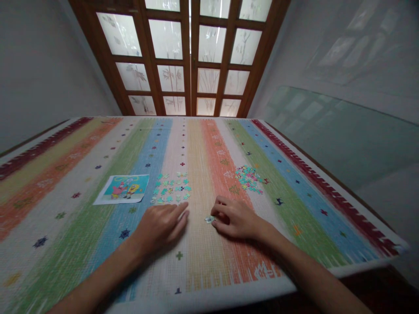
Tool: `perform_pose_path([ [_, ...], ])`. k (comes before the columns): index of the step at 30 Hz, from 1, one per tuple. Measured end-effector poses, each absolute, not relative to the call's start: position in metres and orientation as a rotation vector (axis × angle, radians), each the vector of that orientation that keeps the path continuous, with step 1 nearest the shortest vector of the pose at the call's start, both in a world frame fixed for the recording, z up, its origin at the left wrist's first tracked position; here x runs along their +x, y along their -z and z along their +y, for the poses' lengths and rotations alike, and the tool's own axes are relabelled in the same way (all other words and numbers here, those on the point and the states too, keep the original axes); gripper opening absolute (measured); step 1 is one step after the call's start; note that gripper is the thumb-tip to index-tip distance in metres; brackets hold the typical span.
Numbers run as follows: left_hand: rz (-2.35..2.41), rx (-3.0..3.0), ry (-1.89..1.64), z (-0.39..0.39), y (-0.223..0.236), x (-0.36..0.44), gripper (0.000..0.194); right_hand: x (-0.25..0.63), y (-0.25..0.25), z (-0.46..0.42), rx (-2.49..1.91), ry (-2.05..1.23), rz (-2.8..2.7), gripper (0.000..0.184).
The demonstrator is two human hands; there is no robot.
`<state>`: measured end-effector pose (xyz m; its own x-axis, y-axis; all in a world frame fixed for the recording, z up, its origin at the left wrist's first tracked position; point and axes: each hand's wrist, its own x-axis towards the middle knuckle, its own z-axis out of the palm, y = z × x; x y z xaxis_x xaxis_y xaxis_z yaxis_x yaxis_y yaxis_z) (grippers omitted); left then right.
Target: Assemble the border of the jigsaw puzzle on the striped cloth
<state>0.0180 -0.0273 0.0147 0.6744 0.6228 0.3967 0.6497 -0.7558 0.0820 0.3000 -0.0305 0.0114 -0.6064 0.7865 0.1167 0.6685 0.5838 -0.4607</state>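
My right hand [233,218] is low over the table with its thumb and fingertips closed on a small pale jigsaw puzzle piece [208,219]. My left hand [163,224] rests just below a group of turquoise puzzle pieces [163,191], laid out apart in loose rows. Its index finger and thumb stretch forward and appear to hold nothing; the other fingers are partly hidden. Beyond my right hand lies a loose pile of mixed-colour puzzle pieces [248,178]. To the left of the rows is a printed picture sheet [126,189] with cartoon figures on turquoise.
A striped, patterned cloth [199,261] covers the table. Behind the table stands a wooden door with frosted panes [165,39]. A glass panel [343,139] leans by the right wall, and another plain wall [42,65] rises on the left.
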Motion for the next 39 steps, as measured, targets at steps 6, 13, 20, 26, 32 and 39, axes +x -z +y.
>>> perform_pose_path([
  [6,-1.936,-2.469,0.069,0.001,-0.048,-0.016,0.036,0.300,-0.013,-0.030,-1.191,-0.552,-2.508,0.006],
  [13,-2.135,-2.418,-0.110,0.009,-0.045,-0.032,0.033,0.300,-0.015,-0.030,-1.218,-0.557,-2.529,0.005],
  [20,-2.156,-2.434,-0.192,0.007,-0.043,-0.030,0.035,0.301,-0.013,-0.031,-1.231,-0.563,-2.548,0.006],
  [26,-2.165,-2.465,-0.211,0.009,-0.044,-0.029,0.033,0.301,-0.014,-0.031,-1.219,-0.577,-2.543,0.006],
  [32,-2.177,-2.501,-0.095,0.012,-0.037,-0.035,0.027,0.301,-0.014,-0.032,-1.206,-0.571,-2.542,0.004],
  [39,-2.173,-2.506,-0.023,0.014,-0.033,-0.037,0.025,0.300,-0.015,-0.033,-1.207,-0.598,-2.543,0.010],
])
